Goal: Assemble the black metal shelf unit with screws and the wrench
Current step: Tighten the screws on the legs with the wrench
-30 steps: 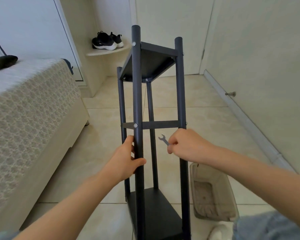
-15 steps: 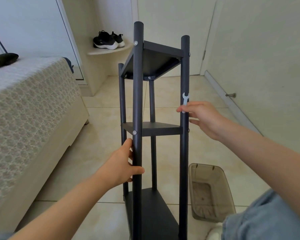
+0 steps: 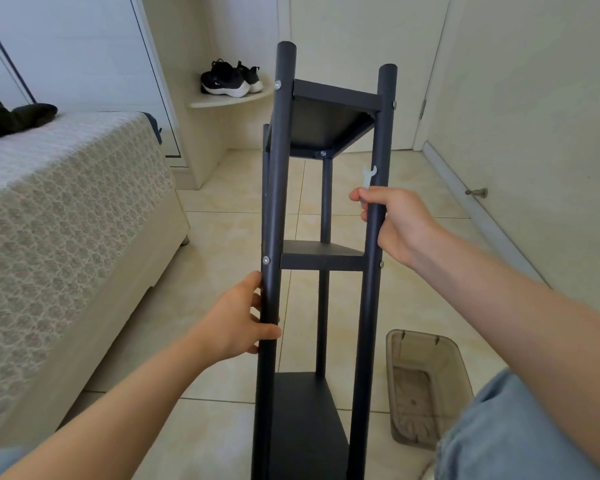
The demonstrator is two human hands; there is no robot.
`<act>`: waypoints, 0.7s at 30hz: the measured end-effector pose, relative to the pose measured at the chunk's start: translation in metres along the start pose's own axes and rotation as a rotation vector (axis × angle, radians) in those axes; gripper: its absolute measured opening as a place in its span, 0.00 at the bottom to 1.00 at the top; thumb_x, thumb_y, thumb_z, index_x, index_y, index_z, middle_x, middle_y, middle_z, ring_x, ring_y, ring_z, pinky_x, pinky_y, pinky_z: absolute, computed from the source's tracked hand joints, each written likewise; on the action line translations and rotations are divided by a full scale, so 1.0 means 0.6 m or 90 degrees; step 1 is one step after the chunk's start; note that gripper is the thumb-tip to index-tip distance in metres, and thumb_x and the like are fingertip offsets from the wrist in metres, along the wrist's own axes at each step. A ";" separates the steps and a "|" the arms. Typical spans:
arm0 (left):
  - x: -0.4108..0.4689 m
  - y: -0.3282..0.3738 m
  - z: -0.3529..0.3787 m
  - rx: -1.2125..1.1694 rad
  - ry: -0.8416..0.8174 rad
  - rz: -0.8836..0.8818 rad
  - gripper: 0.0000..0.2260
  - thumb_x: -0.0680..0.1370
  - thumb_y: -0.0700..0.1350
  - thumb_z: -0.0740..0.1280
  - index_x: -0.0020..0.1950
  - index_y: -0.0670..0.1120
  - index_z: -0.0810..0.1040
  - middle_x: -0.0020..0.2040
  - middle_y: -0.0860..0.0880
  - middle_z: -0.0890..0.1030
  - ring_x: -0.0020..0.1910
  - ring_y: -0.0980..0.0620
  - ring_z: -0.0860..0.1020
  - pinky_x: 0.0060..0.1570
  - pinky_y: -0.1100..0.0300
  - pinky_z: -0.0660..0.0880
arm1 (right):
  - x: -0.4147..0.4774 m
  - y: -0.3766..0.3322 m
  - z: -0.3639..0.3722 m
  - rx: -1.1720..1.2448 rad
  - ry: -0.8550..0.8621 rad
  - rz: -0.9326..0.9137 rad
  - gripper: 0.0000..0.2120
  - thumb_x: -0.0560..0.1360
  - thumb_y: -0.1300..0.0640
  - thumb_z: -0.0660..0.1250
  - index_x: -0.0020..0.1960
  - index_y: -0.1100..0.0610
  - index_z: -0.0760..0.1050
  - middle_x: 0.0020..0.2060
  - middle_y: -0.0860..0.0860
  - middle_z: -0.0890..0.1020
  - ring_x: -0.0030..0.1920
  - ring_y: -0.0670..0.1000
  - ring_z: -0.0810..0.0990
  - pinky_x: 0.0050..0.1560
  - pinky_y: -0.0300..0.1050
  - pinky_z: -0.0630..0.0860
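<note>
Head view.
A: Nearest first: the hands?
B: Left hand (image 3: 238, 323), 7 o'clock, has fingers and thumb curled round the left front post (image 3: 274, 202) of the shelf unit (image 3: 323, 263), just below a screw (image 3: 266, 260). Right hand (image 3: 395, 220), 3 o'clock, wraps the right front post (image 3: 381, 133) and pinches the wrench (image 3: 368, 176) against it, forked end up.
A: Materials?
B: Round matte black tubes, flat black shelves, silvery screw heads. The wrench is thin, flat, pale metal. The unit stands upright, dead centre, on glossy beige tiles (image 3: 222, 244).
A: Around it?
B: Translucent plastic bin (image 3: 420, 336) at 5 o'clock, beside the base. Textured bed (image 3: 66, 202) at 9. Far off at 11, black shoes (image 3: 229, 79) on a corner ledge.
</note>
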State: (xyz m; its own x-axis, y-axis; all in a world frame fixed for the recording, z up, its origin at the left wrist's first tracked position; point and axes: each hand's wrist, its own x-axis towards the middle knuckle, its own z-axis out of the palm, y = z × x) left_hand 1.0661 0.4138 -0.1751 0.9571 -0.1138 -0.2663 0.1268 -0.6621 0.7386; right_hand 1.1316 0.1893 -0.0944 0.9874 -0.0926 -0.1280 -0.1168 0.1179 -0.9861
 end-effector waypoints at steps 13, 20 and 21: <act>0.017 -0.024 -0.007 -0.079 0.055 -0.031 0.31 0.75 0.32 0.72 0.72 0.50 0.64 0.57 0.45 0.79 0.52 0.44 0.83 0.51 0.44 0.83 | -0.031 -0.015 0.027 -0.021 -0.092 -0.073 0.09 0.78 0.59 0.67 0.42 0.56 0.83 0.44 0.47 0.77 0.47 0.49 0.72 0.60 0.45 0.66; 0.028 -0.044 -0.009 -0.098 0.079 -0.038 0.28 0.74 0.30 0.72 0.69 0.47 0.67 0.57 0.41 0.80 0.51 0.41 0.83 0.52 0.44 0.82 | -0.032 -0.010 0.043 0.006 -0.118 -0.065 0.10 0.78 0.58 0.67 0.40 0.53 0.84 0.47 0.48 0.78 0.49 0.50 0.74 0.66 0.50 0.69; 0.029 -0.047 -0.011 -0.104 0.081 -0.038 0.28 0.74 0.29 0.72 0.68 0.47 0.68 0.56 0.41 0.80 0.51 0.41 0.83 0.52 0.44 0.82 | -0.032 -0.010 0.044 0.017 -0.125 -0.063 0.10 0.78 0.58 0.67 0.41 0.53 0.84 0.47 0.48 0.79 0.50 0.50 0.75 0.63 0.48 0.71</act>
State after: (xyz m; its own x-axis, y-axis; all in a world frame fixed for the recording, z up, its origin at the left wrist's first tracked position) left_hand 1.0808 0.4354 -0.1961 0.9704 0.0229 -0.2406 0.2152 -0.5352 0.8168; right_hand 1.1159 0.2168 -0.0834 0.9961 0.0882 -0.0047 -0.0174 0.1441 -0.9894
